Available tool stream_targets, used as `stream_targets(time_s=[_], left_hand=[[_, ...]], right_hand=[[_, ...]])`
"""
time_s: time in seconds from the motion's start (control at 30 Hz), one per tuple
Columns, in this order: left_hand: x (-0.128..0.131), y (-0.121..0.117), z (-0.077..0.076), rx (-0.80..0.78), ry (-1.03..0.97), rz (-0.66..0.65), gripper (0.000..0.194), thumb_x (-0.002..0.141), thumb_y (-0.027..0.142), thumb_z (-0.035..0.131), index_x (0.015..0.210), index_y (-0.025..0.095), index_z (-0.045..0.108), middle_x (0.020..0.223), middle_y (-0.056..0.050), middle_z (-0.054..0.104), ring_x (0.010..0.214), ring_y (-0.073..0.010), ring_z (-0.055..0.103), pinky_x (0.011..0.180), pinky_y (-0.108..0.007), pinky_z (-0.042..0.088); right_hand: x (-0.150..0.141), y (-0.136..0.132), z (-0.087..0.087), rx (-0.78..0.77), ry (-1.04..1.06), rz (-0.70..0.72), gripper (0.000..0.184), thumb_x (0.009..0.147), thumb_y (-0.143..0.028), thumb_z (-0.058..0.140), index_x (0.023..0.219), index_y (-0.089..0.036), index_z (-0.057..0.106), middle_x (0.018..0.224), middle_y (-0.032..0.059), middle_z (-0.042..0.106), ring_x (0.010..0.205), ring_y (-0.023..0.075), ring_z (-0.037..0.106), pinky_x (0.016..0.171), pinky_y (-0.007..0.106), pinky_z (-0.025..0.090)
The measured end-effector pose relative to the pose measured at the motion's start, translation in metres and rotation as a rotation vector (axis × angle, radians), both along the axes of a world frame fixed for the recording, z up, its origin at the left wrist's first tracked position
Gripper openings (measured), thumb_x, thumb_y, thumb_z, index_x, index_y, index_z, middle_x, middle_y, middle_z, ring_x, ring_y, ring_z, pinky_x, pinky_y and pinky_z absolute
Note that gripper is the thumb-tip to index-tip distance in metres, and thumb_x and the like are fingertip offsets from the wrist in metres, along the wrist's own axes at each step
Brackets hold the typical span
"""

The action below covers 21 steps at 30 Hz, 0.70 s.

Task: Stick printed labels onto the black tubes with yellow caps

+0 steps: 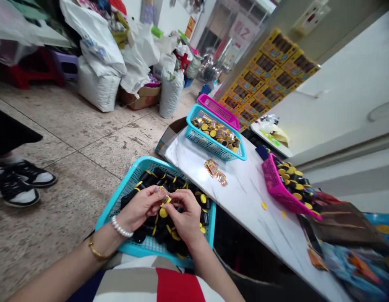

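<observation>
My left hand (140, 207) and my right hand (185, 216) meet over a turquoise basket (118, 197) on my lap, full of small black bottles with yellow caps (156, 176). Both hands pinch one small black bottle with a yellow cap and a shiny label (163, 199) between their fingertips. My left wrist bears a pearl bracelet and a gold bangle.
A white table (244, 197) on the right carries a turquoise basket of labelled bottles (216, 134), a pink basket of bottles (285, 184), loose labels (215, 170) and yellow boxes (270, 75). Another person's shoes (18, 182) stand at left; bags and sacks (100, 79) fill the back.
</observation>
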<state>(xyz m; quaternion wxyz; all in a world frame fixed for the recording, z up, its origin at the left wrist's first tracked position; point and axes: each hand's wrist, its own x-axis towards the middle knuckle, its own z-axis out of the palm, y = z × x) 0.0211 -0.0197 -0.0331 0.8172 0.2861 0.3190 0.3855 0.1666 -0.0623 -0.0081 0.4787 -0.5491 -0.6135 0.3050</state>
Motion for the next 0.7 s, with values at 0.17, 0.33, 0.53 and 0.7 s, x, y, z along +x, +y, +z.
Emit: stream_targets(time_s=[0.17,0.33,0.53,0.7], left_hand=[[0.005,-0.003,0.001,0.064,0.044,-0.004,0.033,0.07,0.041,0.075,0.079,0.014,0.058,0.057,0.006,0.05,0.043,-0.0024,0.038,0.038,-0.015,0.022],[0.003,0.0,-0.003,0.113,0.094,-0.016,0.031,0.076,0.042,0.069,0.08,0.014,0.056,0.057,0.004,0.054,0.039,-0.0031,0.04,0.035,-0.015,0.023],[-0.006,0.002,0.001,0.024,-0.125,-0.128,0.041,0.077,0.042,0.068,0.107,0.016,0.057,0.06,0.004,0.056,0.036,-0.0022,0.04,0.034,-0.014,0.024],[-0.004,0.0,-0.001,-0.027,-0.052,-0.125,0.038,0.075,0.051,0.068,0.076,0.015,0.054,0.046,0.008,0.05,0.027,-0.0008,0.031,0.028,-0.014,0.017]], right_hand=[[-0.002,0.005,-0.007,-0.314,0.322,-0.151,0.02,0.073,-0.034,0.075,0.083,-0.019,0.069,0.073,0.0019,0.066,0.061,0.0145,0.064,0.057,0.029,0.059],[0.004,0.012,-0.007,-0.533,0.557,0.019,0.034,0.075,-0.036,0.074,0.104,-0.02,0.069,0.081,0.0007,0.07,0.06,0.0121,0.066,0.058,0.027,0.06],[0.014,0.008,-0.006,-0.403,0.491,0.142,0.02,0.074,-0.028,0.074,0.094,-0.024,0.072,0.104,0.0025,0.064,0.057,0.0114,0.065,0.048,0.027,0.058],[0.017,0.01,-0.007,-0.231,0.382,0.152,0.008,0.076,-0.024,0.072,0.084,-0.025,0.072,0.1,0.0015,0.059,0.051,0.0069,0.058,0.043,0.024,0.052]])
